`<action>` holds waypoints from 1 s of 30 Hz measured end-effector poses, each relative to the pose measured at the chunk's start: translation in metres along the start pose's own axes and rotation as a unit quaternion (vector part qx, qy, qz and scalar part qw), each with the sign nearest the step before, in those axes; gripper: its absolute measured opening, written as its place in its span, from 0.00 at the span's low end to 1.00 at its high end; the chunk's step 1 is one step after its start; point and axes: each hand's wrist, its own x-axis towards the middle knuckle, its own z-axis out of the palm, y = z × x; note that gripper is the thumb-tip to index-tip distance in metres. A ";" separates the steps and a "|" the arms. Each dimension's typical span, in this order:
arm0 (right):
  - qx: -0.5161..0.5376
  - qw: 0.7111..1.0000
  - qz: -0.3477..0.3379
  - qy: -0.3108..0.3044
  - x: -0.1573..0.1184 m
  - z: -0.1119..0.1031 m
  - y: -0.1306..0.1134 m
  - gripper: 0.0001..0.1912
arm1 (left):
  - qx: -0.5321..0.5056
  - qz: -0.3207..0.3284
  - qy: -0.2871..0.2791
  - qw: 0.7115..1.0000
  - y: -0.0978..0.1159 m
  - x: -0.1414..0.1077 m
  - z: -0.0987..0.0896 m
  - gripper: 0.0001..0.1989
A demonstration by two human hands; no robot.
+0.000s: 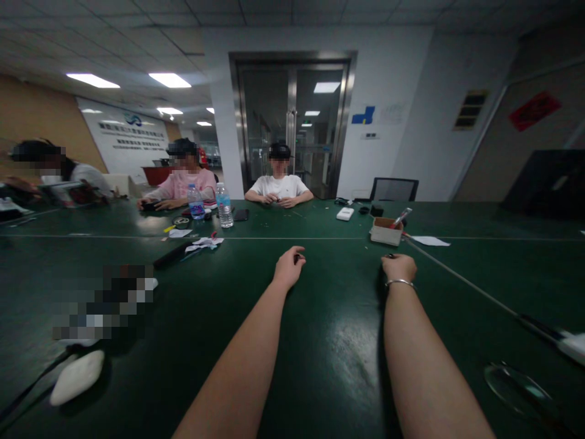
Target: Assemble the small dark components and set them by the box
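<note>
My left hand (287,269) is held out over the green table (329,341), its fingers curled round a small dark object (298,258), mostly hidden. To the right, my right hand (400,268) is closed with the knuckles up, a bracelet on its wrist. A small dark piece (390,256) shows at its fingertips, too little to name. The two hands are well apart. Just beyond my right hand stands a small open box (386,233) with a pen-like item sticking out.
Two water bottles (225,207) stand at the far left, near crumpled paper (205,243) and a tape roll (181,222). A white mouse-like object (77,377) lies near left, glasses (516,384) near right. A cable (461,274) crosses the right side. Three people sit across.
</note>
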 end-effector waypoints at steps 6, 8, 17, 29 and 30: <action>-0.089 0.993 0.011 0.080 -0.018 -0.032 -0.047 0.34 | -0.022 -0.017 -0.031 0.999 -0.012 0.000 -0.013 0.16; -0.074 0.986 -0.095 0.117 -0.031 -0.040 -0.082 0.36 | 0.033 -0.023 -0.003 0.999 -0.014 0.001 -0.016 0.15; -0.008 0.839 -0.310 -0.447 -0.144 0.069 -0.119 0.20 | 0.013 -0.038 0.069 0.997 -0.030 0.011 -0.018 0.10; 0.021 0.854 -0.389 -0.344 -0.159 0.089 -0.095 0.12 | -0.208 -0.087 0.003 0.974 -0.046 0.020 -0.027 0.08; 0.036 0.853 -0.390 -0.344 -0.159 0.089 -0.094 0.12 | -0.228 -0.089 -0.011 0.969 -0.047 0.019 -0.029 0.08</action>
